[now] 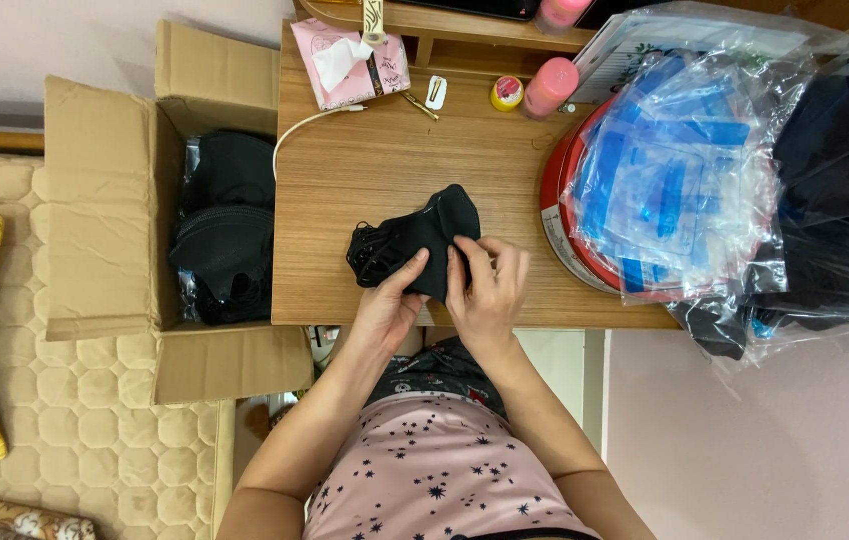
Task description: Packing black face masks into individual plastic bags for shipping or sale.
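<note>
A wooden desk point(365, 170) fills the middle, with an open cardboard box point(105, 200) of black items at its left and a heap of clear plastic bags point(685, 170) at its right. Near the front edge of the desk lies a black fabric mask point(415, 245). The left hand point(385, 305) pinches its lower edge with curled fingers, and the right hand point(490, 290) presses it with bent fingers.

mask point(425, 235) on desk point(365, 170) centre | cardboard box point(105, 210) left of desk | plastic bags point(685, 170) right
</note>
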